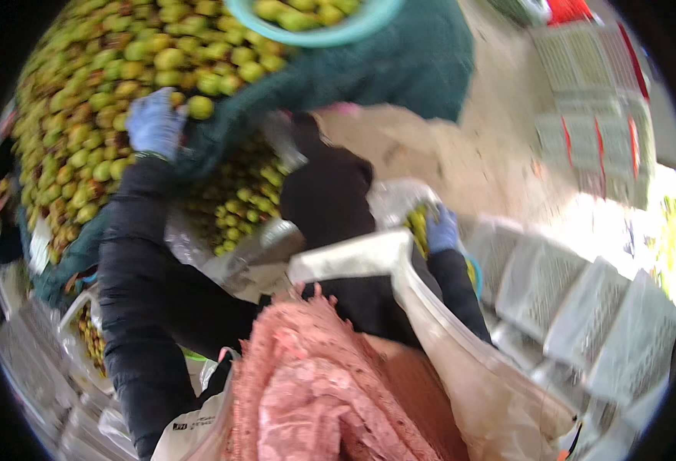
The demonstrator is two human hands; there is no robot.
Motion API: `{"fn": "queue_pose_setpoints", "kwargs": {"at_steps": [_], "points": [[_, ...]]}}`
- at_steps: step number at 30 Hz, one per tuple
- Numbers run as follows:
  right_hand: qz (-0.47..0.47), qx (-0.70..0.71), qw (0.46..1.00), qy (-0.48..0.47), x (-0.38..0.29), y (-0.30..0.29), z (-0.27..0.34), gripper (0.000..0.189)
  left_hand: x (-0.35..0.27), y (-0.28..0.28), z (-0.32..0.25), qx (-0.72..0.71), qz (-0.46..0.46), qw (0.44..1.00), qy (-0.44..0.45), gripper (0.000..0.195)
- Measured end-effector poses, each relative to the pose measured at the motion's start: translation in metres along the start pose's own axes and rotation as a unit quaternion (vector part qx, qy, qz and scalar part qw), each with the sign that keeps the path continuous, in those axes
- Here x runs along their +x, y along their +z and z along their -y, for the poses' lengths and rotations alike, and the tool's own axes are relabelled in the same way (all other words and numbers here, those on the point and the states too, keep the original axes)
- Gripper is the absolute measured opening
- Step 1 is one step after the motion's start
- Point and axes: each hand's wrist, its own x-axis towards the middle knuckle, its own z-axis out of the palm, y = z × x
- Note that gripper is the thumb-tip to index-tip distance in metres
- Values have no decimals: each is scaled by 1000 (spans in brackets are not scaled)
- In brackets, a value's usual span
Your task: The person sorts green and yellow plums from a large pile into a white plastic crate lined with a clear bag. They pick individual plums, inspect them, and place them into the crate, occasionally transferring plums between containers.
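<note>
My left hand (156,123), in a blue glove, lies at the near edge of a big heap of green and brown round fruits (101,86), probably jujubes. Its fingers point up over the heap, and whether they close on a fruit cannot be told. Just right of it a green fruit (200,108) rests by the dark green cloth (338,80). On the right, my right hand (443,229), also gloved in blue, is at a clear plastic bag (398,199) with green fruits (417,225) in it. Its fingertips are blurred.
A turquoise basin (315,37) of fruits stands at the top. Below the cloth are more fruits (240,213) in a plastic-lined container. A person in dark clothing (327,190) is beyond my knees. Pale plastic crates (539,288) are stacked at right, others (585,132) further back.
</note>
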Motion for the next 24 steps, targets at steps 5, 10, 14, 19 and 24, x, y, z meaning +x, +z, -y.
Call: {"fn": "queue_pose_setpoints", "kwargs": {"at_steps": [5, 10, 14, 19, 24], "points": [[-145, 176, 935, -271, 96, -56, 180, 27, -24, -36, 3, -264, -211, 940, -53, 35], [-53, 208, 785, -581, 127, -58, 416, 31, -80, -58, -4, -384, -64, 912, -125, 19], [-143, -37, 802, -579, 141, -30, 551, 32, -91, -41, 7, -561, -46, 801, -205, 16], [-54, -70, 842, -533, 144, -28, 575, 26, -81, -41, 23, -840, 40, 471, -267, 47], [170, 293, 792, -507, 81, -49, 529, 22, -72, -48, 18, -936, 46, 241, -252, 77]]}}
